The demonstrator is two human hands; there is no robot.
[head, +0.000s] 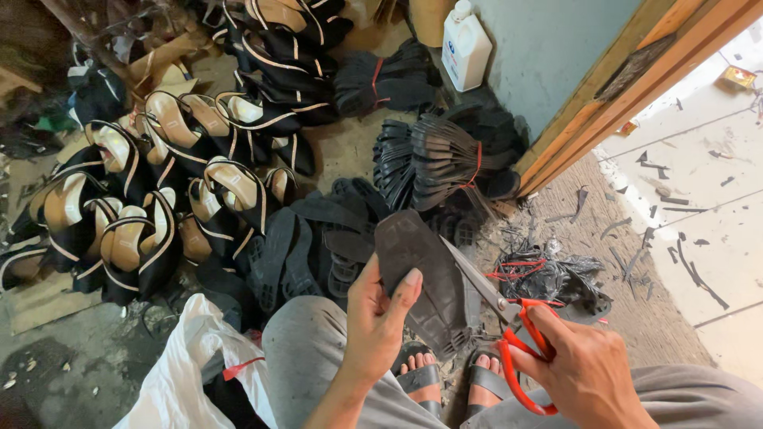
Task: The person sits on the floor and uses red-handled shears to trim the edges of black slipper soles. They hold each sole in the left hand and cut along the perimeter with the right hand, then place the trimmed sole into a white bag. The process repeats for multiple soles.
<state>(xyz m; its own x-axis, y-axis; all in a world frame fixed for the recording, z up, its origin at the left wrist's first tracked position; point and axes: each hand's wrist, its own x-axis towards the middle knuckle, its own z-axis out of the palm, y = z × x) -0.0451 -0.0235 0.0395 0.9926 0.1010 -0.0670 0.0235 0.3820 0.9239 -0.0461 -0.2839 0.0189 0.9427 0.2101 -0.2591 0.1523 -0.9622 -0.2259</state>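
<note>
At lower centre, the left hand (377,318) pinches a black shoe sole (421,278) upright, presenting its edge; the right hand (584,369), fingers closed through red-handled scissors (509,334), bites that rim; trimmings (548,274) gather beside the sandalled feet (453,377).

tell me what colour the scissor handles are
Red; the scissors in the right hand show clearly in the head view.

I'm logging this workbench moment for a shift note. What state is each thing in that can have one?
Black sole: held up in the left hand, scissor blade at its edge.
Red-handled scissors: blades open, gripped by the right hand.
White bottle: upright, capped.
Sole bundles: tied with red bands.
Finished sandals: piled on the floor.
Black trimmings: heaped loose beside the door frame.
</note>
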